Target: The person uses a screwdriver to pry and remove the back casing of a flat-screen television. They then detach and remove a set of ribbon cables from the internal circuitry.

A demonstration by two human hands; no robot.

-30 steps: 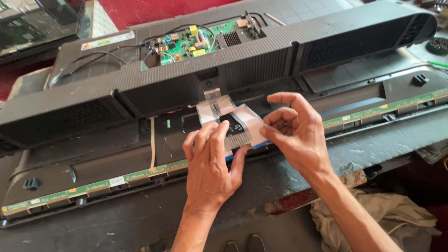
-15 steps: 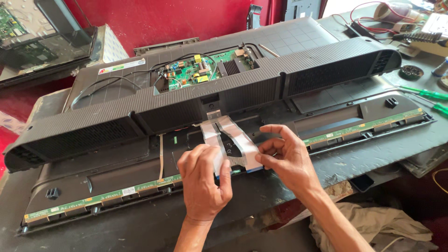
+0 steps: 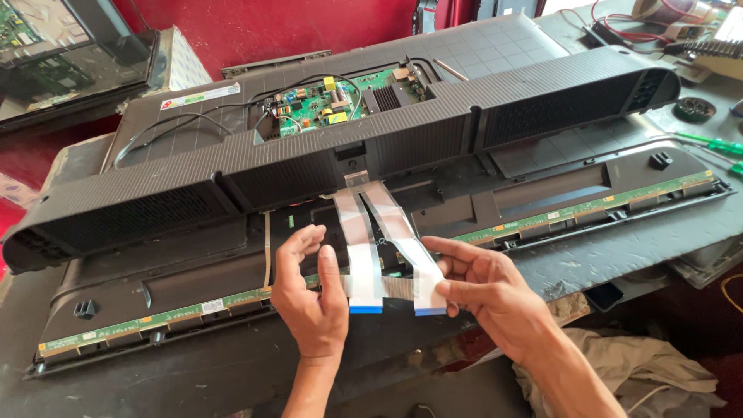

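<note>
Now both flat ribbon cables [image 3: 387, 255] lie btwn hands: right hand [image 3: 495, 298] pinches one, left hand [image 3: 313, 298] open beside

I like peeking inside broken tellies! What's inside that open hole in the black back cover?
Inside the opening of the ribbed black plastic back cover sits a green circuit board with yellow parts, a dark finned block and black wires. The cover hides whatever lies beyond the opening's edges.

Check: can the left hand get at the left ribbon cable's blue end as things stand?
Probably yes. The left hand sits right beside the left ribbon cable, its thumb alongside the strip, and nothing covers the blue end. The right hand holds only the right ribbon cable.
</note>
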